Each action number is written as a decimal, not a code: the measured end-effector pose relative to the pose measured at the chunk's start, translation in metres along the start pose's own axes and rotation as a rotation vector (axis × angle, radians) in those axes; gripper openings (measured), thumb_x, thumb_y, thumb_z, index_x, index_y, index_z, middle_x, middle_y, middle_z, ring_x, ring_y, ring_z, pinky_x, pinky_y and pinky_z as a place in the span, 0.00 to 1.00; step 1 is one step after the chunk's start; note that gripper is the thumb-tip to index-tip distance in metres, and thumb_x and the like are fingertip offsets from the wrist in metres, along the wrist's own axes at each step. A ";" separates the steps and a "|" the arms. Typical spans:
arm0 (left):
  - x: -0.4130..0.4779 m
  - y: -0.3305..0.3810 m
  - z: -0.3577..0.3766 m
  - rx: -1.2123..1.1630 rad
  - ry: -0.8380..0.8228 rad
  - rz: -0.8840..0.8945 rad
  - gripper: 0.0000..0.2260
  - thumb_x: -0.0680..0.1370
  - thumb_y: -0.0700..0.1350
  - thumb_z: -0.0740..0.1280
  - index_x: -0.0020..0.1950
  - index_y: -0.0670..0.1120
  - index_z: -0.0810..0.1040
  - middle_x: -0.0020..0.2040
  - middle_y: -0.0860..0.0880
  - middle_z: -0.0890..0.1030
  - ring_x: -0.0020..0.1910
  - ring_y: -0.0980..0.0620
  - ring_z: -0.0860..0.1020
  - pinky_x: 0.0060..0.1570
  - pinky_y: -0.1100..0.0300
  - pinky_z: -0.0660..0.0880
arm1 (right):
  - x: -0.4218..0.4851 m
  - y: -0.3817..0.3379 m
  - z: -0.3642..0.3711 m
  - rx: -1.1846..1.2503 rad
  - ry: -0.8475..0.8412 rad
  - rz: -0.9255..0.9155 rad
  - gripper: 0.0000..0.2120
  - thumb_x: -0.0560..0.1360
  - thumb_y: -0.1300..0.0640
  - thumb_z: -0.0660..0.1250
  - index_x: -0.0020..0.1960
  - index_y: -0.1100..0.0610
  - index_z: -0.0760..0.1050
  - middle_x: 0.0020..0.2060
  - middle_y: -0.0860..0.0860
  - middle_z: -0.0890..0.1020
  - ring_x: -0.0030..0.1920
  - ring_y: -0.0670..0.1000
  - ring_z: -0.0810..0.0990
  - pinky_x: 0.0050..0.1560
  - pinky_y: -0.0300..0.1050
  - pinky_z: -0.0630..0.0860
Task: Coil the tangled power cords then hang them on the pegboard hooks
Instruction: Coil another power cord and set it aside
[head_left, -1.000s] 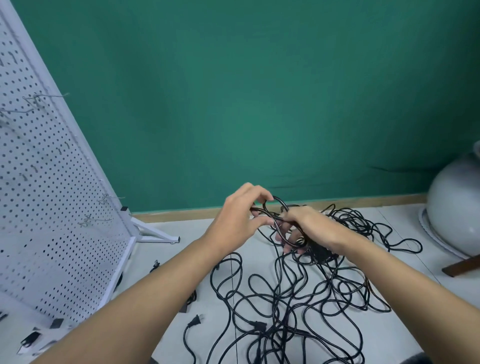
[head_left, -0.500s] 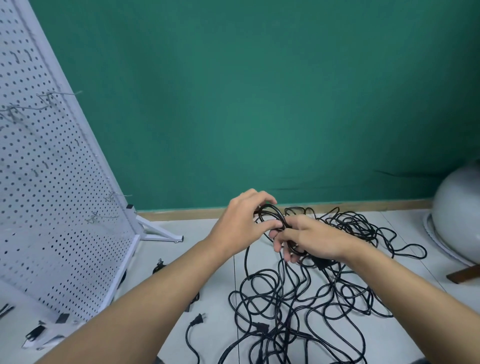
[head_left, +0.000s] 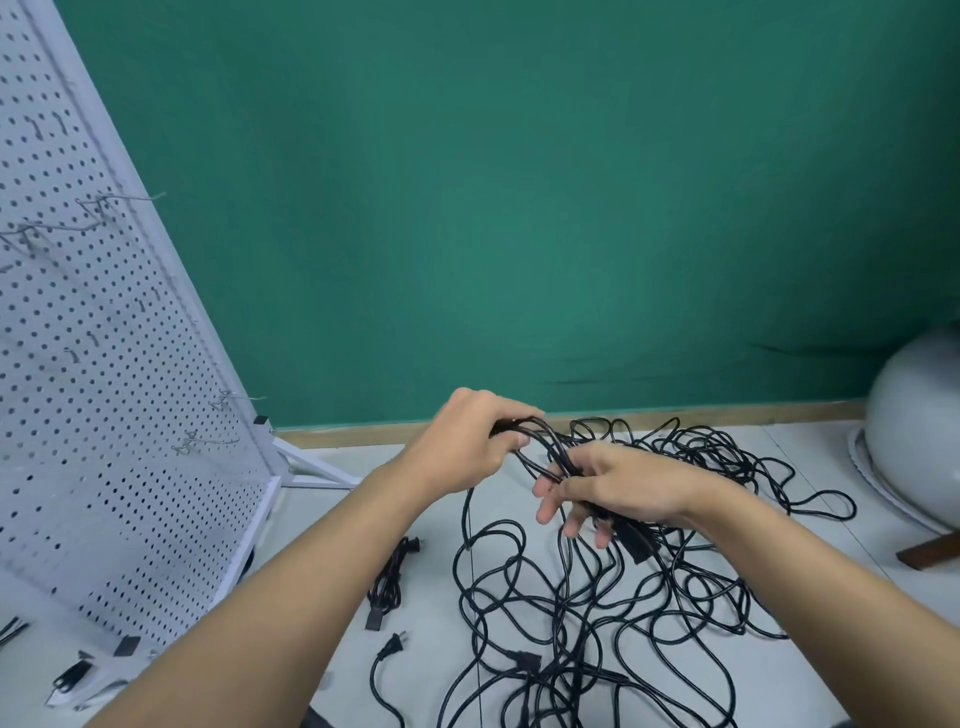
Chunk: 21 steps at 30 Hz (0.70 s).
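Pulled left hand (head_left: 467, 447) up-left from right hand (head_left: 623, 488), both clutching the started coil (head_left: 548, 449) above the tangled cords (head_left: 597, 623) on the floor; keep loops equal, feed slack slowly, tease knots out first.

Both bare forearms were extended from the near edge toward the middle of the scene, drawn close together at the hands. The left hand (head_left: 462, 447) was held knuckles up, its fingers curled round a black power cord (head_left: 548, 449). Just to its right and slightly nearer, the right hand (head_left: 628, 488) was closed on the cord's strands, fingertips (head_left: 544, 514) pointed left and down.
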<state>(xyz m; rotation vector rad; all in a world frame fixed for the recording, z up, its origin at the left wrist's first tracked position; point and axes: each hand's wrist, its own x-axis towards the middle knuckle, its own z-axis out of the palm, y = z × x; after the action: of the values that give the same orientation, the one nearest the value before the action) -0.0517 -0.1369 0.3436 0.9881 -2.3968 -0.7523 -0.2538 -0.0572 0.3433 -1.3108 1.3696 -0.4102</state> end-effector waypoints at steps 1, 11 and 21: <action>0.000 -0.001 -0.003 -0.004 -0.042 0.011 0.09 0.80 0.42 0.70 0.54 0.56 0.86 0.35 0.55 0.83 0.31 0.52 0.68 0.36 0.58 0.69 | 0.001 0.002 0.001 -0.051 0.002 0.008 0.08 0.85 0.60 0.61 0.62 0.60 0.75 0.50 0.54 0.87 0.38 0.48 0.81 0.31 0.40 0.75; -0.003 -0.014 0.003 0.029 -0.021 -0.043 0.13 0.80 0.53 0.71 0.38 0.48 0.81 0.32 0.47 0.80 0.32 0.46 0.75 0.36 0.50 0.74 | 0.009 0.009 0.009 -0.359 0.161 -0.026 0.17 0.86 0.45 0.56 0.53 0.55 0.77 0.35 0.48 0.71 0.26 0.45 0.66 0.24 0.35 0.64; -0.011 -0.032 0.011 -0.316 0.129 -0.232 0.04 0.80 0.45 0.73 0.50 0.48 0.88 0.43 0.53 0.87 0.46 0.53 0.86 0.54 0.57 0.81 | 0.008 0.017 -0.007 -0.128 0.328 -0.185 0.15 0.87 0.51 0.58 0.43 0.55 0.72 0.31 0.48 0.74 0.30 0.47 0.72 0.32 0.41 0.73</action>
<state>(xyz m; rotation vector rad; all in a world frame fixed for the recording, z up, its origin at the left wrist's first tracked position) -0.0352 -0.1443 0.3133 1.1510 -1.9961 -1.0766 -0.2657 -0.0619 0.3272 -1.5312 1.5697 -0.6978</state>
